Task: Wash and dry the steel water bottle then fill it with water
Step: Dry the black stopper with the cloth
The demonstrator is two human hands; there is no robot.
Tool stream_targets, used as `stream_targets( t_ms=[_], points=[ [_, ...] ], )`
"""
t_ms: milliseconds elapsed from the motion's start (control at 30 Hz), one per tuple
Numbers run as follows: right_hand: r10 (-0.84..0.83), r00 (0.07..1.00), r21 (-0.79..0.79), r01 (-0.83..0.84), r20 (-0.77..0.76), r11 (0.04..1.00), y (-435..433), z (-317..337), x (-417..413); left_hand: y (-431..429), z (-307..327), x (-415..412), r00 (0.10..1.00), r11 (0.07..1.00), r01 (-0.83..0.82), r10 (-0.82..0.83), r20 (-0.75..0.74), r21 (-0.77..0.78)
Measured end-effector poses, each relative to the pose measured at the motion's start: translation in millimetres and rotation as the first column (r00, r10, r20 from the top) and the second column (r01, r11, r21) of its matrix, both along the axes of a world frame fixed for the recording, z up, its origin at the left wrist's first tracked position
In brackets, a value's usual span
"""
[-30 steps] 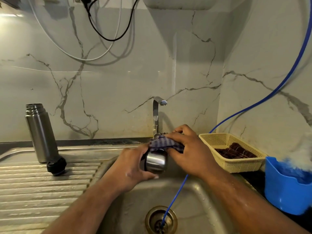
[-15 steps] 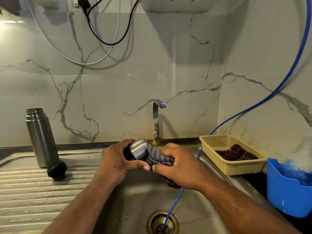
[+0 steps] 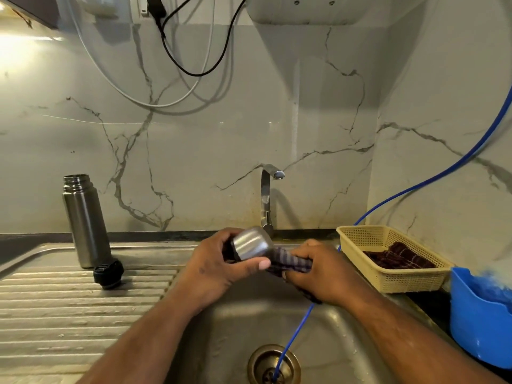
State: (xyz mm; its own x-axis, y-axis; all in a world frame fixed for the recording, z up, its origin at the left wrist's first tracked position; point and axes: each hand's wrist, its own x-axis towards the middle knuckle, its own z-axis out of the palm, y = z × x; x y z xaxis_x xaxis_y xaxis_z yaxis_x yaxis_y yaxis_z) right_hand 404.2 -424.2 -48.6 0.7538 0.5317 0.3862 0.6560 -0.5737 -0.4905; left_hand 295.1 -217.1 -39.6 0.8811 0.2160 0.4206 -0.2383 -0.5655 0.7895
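Since a second ago both hands have come up from under the tap (image 3: pixel 267 195) and turned the steel cup (image 3: pixel 250 243). Its closed end now points to the upper left, and the checked cloth (image 3: pixel 291 263) is at its right side instead of on top.

The step in hand seems to be the drying. The left hand (image 3: pixel 219 270) holds the cup in the middle of the frame, above the sink (image 3: pixel 346 322), with its fingers curled round the cup and the thumb along the lower side. The right hand (image 3: pixel 324 275) has its fingers clamped on the cloth, which seems to go into the mouth of the cup; the mouth itself is hidden.

The steel water bottle (image 3: pixel 84 220) stands upright at the left of the frame, on the ribbed drainboard (image 3: pixel 69 314), well apart from the hands. Its body is brushed steel, its threaded mouth is open, and a black lid (image 3: pixel 108 273) lies just beside its base. Whether it is dry cannot be told.

No water comes from the tap. The next move probably calls for a last twist of the cloth. After that the cup can be put down and the bottle taken for filling.
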Motion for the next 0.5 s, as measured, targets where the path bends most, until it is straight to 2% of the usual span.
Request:
stream_targets(
  t_ms=[100, 233, 400, 500],
  points=[
    [-0.009, 1.0, 0.018, 0.009, -0.021, 1.0, 5, -4, -2, 9, -5, -1, 0.998, 0.987, -0.057, 0.056, -0.016, -0.151],
    [0.05, 0.998, 0.024, -0.049, -0.035, 0.998, 15, -8, -11, 20, -13, 2, 0.986, 0.948, -0.165, 0.151, -0.07, -0.272],
    [0.087, 0.996, -0.033, -0.088, -0.014, 0.996, 22, -12, -19, 32, -18, 2, 0.994, 0.826, -0.105, 0.093, -0.049, -0.554],
    [0.129, 0.991, -0.044, -0.13, -0.015, 0.991, 26, -16, -24, 50, -18, 13, 0.964, 0.76, -0.246, 0.256, -0.071, -0.602]
  ],
)
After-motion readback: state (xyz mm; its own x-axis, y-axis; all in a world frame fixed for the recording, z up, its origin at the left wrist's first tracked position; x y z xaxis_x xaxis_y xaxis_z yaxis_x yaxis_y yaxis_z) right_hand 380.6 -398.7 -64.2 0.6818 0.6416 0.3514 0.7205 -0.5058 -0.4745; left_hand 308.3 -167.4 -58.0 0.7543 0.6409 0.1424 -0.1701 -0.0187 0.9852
